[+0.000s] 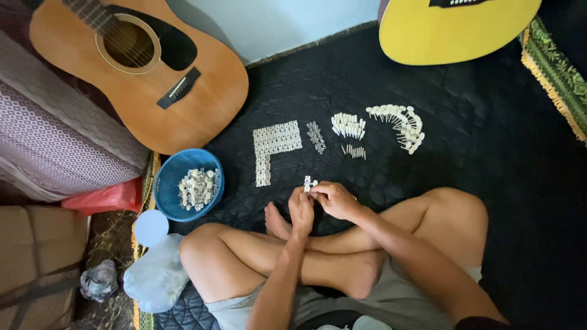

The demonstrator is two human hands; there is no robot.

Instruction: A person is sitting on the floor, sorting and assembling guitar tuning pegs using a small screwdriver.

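— In the head view, what do the hands have?

— Both meet over the crossed legs. The left hand (301, 211) and right hand (333, 199) are curled nearly shut, fingertips pinching a small white tuner part (309, 182) from either side, probably so one steadies it while the other works on it.

— Which way does it lie?

— Its long axis seems to run left to right, poking out past the fingers toward the far side (too small to tell more).

— And the rest?

— Sorted by kind on the black quilted mat (477, 153): a grid of flat plates (273, 143), white pegs (348, 125), an arc of knobs (400, 122), likely for easy picking. The blue basket (168, 177) of mixed parts sits at near left, within reach.
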